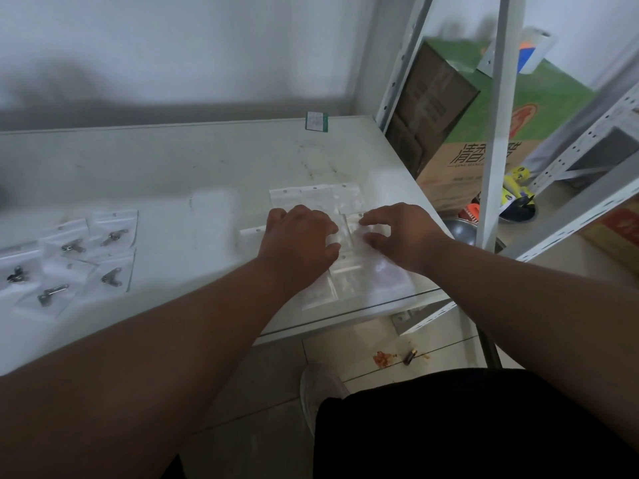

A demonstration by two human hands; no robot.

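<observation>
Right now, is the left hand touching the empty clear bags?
Touching. The head view shows the left hand lying palm-down on the empty clear bags, with no gap under its fingers.

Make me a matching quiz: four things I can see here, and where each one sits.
Things:
1. empty clear bags
2. bags with metal parts
3. green-edged card
4. green carton

Places:
a. far edge of the table
b. in the shelf rack
c. left side of the table
d. near right corner of the table

Pairs: 1-d, 2-c, 3-a, 4-b
</observation>
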